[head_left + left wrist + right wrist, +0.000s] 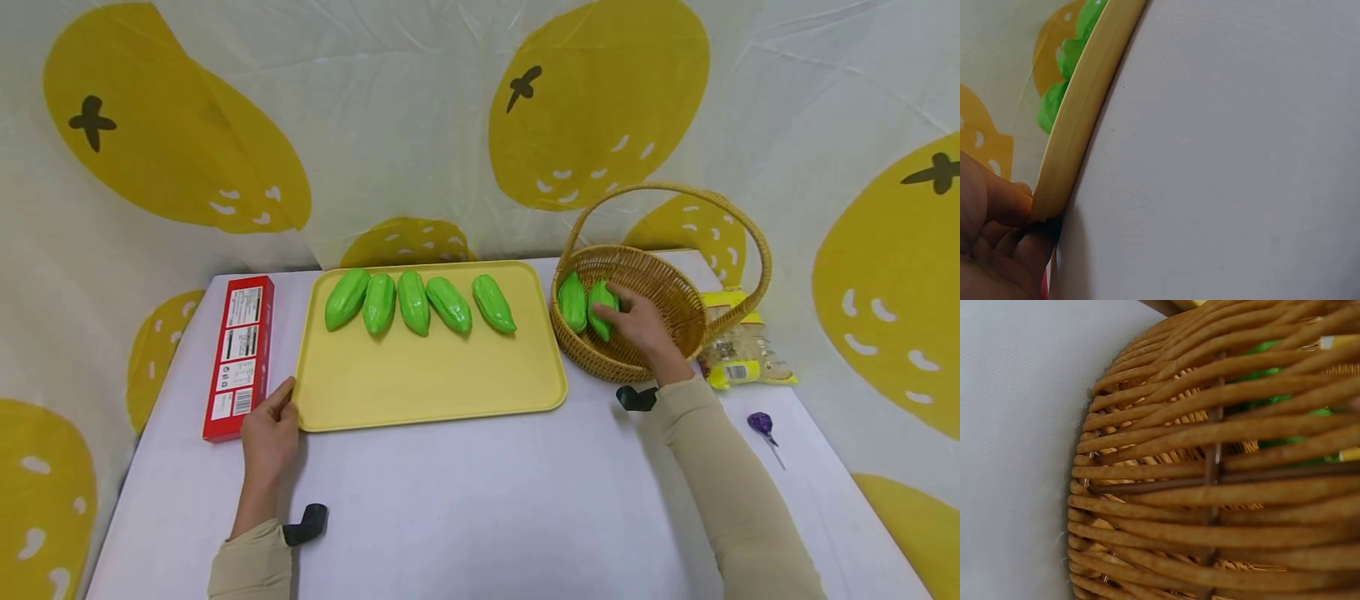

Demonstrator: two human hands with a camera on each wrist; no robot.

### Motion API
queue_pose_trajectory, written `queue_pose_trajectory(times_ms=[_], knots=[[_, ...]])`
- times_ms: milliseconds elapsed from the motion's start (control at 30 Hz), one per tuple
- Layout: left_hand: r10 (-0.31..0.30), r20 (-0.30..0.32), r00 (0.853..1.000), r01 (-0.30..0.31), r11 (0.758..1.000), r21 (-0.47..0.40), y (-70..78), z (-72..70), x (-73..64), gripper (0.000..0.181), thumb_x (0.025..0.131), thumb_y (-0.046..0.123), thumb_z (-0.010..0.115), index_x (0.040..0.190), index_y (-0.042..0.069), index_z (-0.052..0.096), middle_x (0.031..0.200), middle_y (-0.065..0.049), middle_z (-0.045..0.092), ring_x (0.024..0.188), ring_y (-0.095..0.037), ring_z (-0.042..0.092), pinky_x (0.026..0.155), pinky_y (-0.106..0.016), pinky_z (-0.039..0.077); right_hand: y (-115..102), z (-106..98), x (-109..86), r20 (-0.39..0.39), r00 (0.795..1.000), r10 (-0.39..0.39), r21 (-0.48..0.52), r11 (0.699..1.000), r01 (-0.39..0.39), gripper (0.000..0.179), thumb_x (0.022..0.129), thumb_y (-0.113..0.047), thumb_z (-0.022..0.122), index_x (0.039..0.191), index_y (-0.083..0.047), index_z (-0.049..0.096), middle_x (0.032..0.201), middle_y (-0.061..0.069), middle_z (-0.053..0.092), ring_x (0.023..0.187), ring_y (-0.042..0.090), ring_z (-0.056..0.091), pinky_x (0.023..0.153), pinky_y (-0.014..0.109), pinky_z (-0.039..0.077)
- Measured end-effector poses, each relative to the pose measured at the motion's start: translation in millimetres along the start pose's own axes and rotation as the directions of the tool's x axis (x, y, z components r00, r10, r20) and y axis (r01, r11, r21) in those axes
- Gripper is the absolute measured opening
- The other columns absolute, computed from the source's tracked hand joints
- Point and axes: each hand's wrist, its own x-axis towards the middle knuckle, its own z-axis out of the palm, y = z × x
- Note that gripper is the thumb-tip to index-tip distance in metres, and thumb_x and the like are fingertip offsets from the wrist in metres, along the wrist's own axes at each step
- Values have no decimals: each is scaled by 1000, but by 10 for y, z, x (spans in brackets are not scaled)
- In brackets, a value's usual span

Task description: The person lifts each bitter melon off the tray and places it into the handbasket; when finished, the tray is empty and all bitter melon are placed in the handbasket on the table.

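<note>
Green ridged fruits (414, 303) lie in two places: five in a row on the far half of the yellow tray (435, 375), two in the wicker basket (667, 292) to the tray's right. Left of the tray, a red box (240, 358) lies on the tabletop (465, 508). At the tray's near left corner, my left grip (270, 437) is clamped on the rim, thumb above, fingers beneath. Right of the tray, inside the basket, one fruit (572, 302) lies on the side nearer the tray; beside it, my right grip (637, 321) holds another fruit (598, 298) between thumb and fingers, how firmly I cannot tell. I judge these fruits light and stiff; their glossy skin could slip, so I favour the thick middle over the pointed end. Farther right of the tray lie a yellow-ended bag (746, 354) and a purple lollipop (760, 423).
</note>
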Motion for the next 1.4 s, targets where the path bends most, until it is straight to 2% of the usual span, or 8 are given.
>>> queue_pose_trajectory(times_ms=[267,533,767,867,1000,1100,1233,1400], knots=[[18,-13,1000,-17,999,28,-14,-4,8,48,108,17,45,155,20,41,160,-4,45,147,-26,46,102,-19,53,11,3,62,43,998,34,14,999,-35,77,103,-35,60,165,-18,18,170,20,18,155,41,23,125,58,27],[38,-14,999,-38,999,4,-7,5,16,48,107,14,45,155,17,42,160,-7,46,146,-30,47,80,2,42,28,-13,92,53,998,40,-21,999,-39,79,101,-34,63,164,-15,20,170,20,17,155,41,22,125,59,26],[36,-15,999,-36,999,-1,8,16,20,48,108,15,44,155,18,41,161,-6,45,145,-30,48,76,3,41,27,-31,84,55,998,32,-19,999,-31,81,101,-34,63,165,-13,17,168,26,20,153,45,26,124,59,29],[28,-15,999,-28,1000,8,16,22,22,48,108,16,44,156,18,40,161,-6,45,144,-30,49,79,0,46,10,-46,48,47,998,35,-19,999,-34,82,103,-35,61,165,-13,13,167,28,19,153,47,24,123,62,30],[14,-11,1000,-14,1000,22,36,26,9,48,108,17,44,156,19,39,161,-5,44,145,-27,49,98,-16,54,-11,-69,-18,20,999,32,-38,999,-31,80,104,-38,57,165,-13,12,168,27,18,153,48,23,121,64,32],[20,-12,1000,-20,999,26,39,26,2,48,108,17,44,156,18,39,161,-6,44,145,-28,49,100,-16,53,-44,-76,-81,-9,1000,-1,-47,999,1,82,104,-43,55,165,-12,11,169,25,16,153,48,24,120,64,33],[27,-13,1000,-27,1000,14,28,25,-2,48,108,15,44,156,17,40,161,-8,45,144,-30,49,82,1,45,-166,-67,-184,-62,993,-99,-30,995,98,83,102,-50,55,165,-16,15,171,18,14,153,46,24,120,65,32],[11,-13,1000,-11,1000,0,15,25,-2,49,108,15,44,156,18,39,161,-7,44,145,-31,48,75,2,41,-447,6,-316,-142,957,-252,19,966,258,73,102,-43,57,163,-17,27,171,8,22,157,36,22,126,57,27]])
